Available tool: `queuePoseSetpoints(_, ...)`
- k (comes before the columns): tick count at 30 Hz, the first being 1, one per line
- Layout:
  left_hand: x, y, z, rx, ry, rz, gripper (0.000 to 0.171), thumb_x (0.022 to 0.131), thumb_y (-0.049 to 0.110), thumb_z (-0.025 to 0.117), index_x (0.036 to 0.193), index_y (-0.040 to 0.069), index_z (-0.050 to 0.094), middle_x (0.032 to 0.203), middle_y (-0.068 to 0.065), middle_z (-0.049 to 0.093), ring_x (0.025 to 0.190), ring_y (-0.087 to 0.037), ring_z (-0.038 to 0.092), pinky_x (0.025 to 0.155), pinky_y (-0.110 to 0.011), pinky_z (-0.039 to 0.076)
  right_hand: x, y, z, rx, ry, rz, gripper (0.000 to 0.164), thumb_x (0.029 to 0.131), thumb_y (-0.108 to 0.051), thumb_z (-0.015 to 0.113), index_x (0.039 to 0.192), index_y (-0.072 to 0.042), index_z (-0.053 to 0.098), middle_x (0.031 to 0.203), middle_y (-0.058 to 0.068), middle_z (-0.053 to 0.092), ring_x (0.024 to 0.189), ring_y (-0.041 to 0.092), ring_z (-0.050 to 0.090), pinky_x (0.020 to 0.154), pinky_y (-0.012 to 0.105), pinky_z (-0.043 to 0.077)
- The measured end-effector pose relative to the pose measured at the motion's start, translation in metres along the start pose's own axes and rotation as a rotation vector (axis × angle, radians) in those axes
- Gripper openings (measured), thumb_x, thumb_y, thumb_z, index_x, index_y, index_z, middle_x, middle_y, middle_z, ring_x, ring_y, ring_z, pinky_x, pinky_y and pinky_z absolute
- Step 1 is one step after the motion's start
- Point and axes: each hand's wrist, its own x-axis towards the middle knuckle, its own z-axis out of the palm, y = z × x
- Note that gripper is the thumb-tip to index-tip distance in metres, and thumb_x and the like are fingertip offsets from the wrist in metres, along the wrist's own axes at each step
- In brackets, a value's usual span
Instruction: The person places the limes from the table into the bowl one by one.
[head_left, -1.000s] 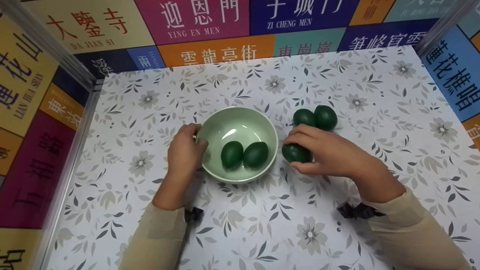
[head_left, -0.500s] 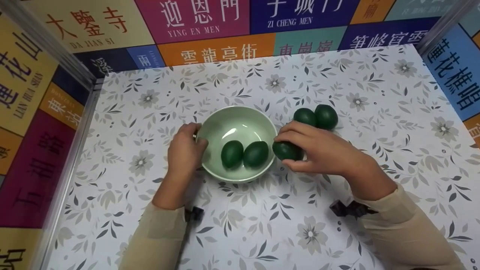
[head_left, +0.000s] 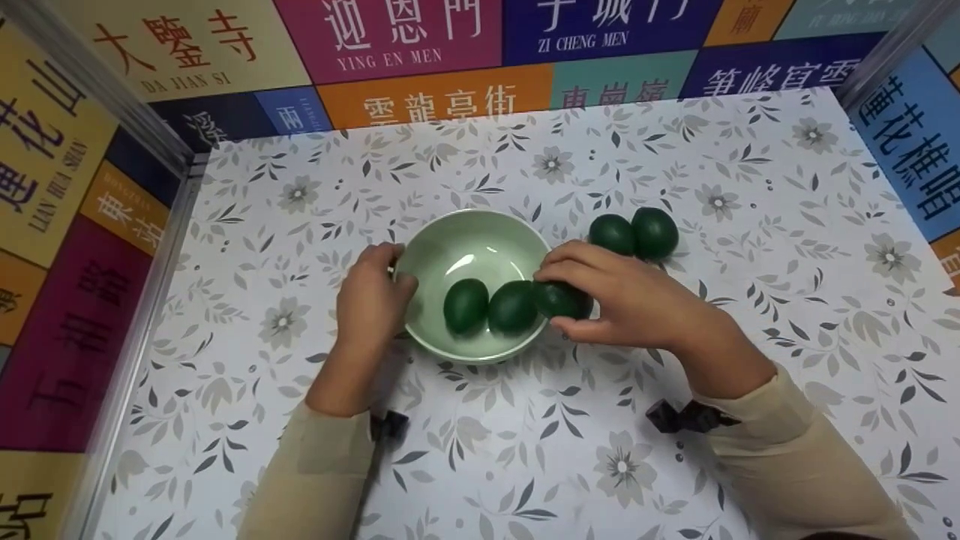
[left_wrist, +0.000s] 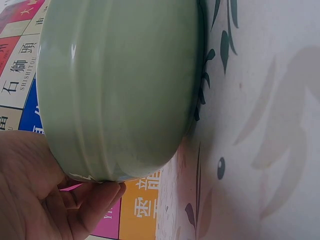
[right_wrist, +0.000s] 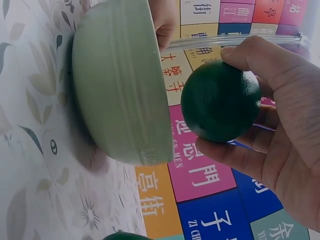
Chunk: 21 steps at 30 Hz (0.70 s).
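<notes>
The left hand (head_left: 371, 300) pinched a glossy, round pale-green bowl (head_left: 442, 251) containing two dark-green oval objects (head_left: 466, 306). The right hand (head_left: 634, 300) gripped a third oval object (head_left: 562, 300) above the bowl's right rim; beyond, two more ovals (head_left: 655, 233) sat together on the white floral tabletop (head_left: 480, 457).

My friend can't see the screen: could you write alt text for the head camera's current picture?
A right hand holds a dark green rounded object at the edge of a pale green bowl; the left hand grips the opposite side. Two similar objects lie inside, two more on the flower-patterned table.
</notes>
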Motion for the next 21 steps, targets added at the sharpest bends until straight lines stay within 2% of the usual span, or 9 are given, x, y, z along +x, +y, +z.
queuePoseSetpoints(9,0.000,0.000,-0.001,-0.014,-0.001,0.008,0.040,0.088,0.011,0.063,0.127,0.009,0.070,0.115,-0.009,0.070,0.101,-0.028,0.067,0.086,-0.047,0.054,0.002,0.001,0.008,0.004,0.019,-0.030,0.045,0.089,-0.022,0.076,0.130,-0.009,0.065,0.130,0.007,0.062,0.120,0.020,0.061,0.105,0.026,0.046)
queuePoseSetpoints(17,0.000,0.000,-0.001,-0.012,-0.007,0.000,0.038,0.088,0.011,0.062,0.126,0.010,0.070,0.115,-0.008,0.070,0.101,-0.027,0.066,0.086,-0.046,0.054,0.004,0.003,0.014,-0.004,0.061,-0.074,0.047,0.089,-0.024,0.078,0.131,-0.008,0.065,0.130,0.009,0.062,0.120,0.022,0.062,0.103,0.030,0.049)
queuePoseSetpoints(21,0.000,0.000,-0.001,-0.012,-0.010,-0.001,0.039,0.088,0.011,0.063,0.127,0.009,0.070,0.116,-0.009,0.070,0.101,-0.027,0.067,0.086,-0.045,0.054,0.005,0.004,0.017,-0.015,0.079,-0.093,0.049,0.088,-0.025,0.080,0.132,-0.008,0.064,0.130,0.010,0.062,0.120,0.024,0.062,0.101,0.036,0.052)
